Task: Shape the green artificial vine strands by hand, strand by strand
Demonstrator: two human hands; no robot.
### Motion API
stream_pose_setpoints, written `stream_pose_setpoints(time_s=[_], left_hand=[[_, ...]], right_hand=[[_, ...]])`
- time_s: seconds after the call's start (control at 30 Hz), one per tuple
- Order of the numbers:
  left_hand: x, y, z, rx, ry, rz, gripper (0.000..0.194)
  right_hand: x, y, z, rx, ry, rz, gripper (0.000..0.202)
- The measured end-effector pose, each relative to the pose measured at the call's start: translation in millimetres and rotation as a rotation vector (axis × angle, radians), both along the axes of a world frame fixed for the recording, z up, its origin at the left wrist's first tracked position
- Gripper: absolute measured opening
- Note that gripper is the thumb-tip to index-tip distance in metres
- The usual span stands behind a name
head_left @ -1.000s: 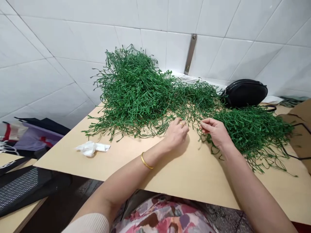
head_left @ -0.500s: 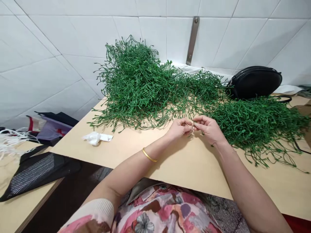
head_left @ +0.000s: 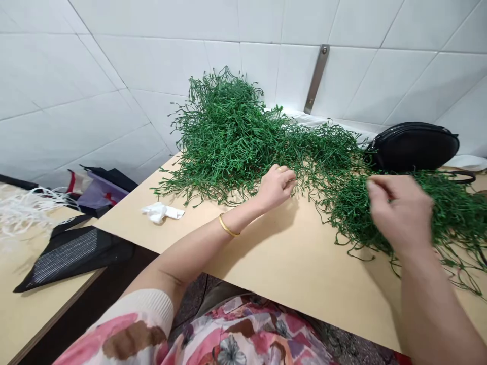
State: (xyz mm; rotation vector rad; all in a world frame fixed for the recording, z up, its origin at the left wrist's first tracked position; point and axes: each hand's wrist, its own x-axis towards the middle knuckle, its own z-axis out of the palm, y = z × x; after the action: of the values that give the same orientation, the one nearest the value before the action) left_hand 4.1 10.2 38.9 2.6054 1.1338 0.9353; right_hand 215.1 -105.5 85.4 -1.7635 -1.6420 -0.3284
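Green plastic plant stems form a tall tangled heap (head_left: 228,126) at the back left of the wooden table (head_left: 281,253). A second heap (head_left: 353,208) of the same stems lies on the right. My left hand (head_left: 277,187), with a gold bangle on its wrist, hovers at the front edge of the tall heap, its fingers pinched; what they hold, if anything, is too small to name. Over the right heap is my right hand (head_left: 401,210), raised and slightly blurred, with curled fingers whose contents are hidden.
A crumpled white tissue (head_left: 162,212) lies at the table's left. A black bag (head_left: 414,147) stands behind the right heap, near the tiled wall. White strands (head_left: 30,213) and a black mesh item (head_left: 68,253) lie on another surface at the left.
My hands were together at the middle with fingertips meeting; they are now apart. My right hand has moved right, over the right heap. The whole view has shifted slightly.
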Motion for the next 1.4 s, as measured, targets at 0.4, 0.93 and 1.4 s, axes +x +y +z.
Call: stream_pose_setpoints(time_s=[0.4, 0.93, 1.4], left_hand=[[21.9, 52.0, -31.5, 0.114, 0.387, 0.015, 0.024], [-68.4, 3.3, -2.2, -0.179, 0.103, 0.038, 0.024], [-84.0, 3.8, 38.7, -0.169, -0.337, 0.080, 0.018]], right_hand=[[-1.2, 35.5, -83.7, -0.306, -0.625, 0.081, 0.024], [-76.5, 65.5, -60.3, -0.206, -0.387, 0.469, 0.025], [-90.5, 94.7, -91.2, -0.274, -0.418, 0.338, 0.031]])
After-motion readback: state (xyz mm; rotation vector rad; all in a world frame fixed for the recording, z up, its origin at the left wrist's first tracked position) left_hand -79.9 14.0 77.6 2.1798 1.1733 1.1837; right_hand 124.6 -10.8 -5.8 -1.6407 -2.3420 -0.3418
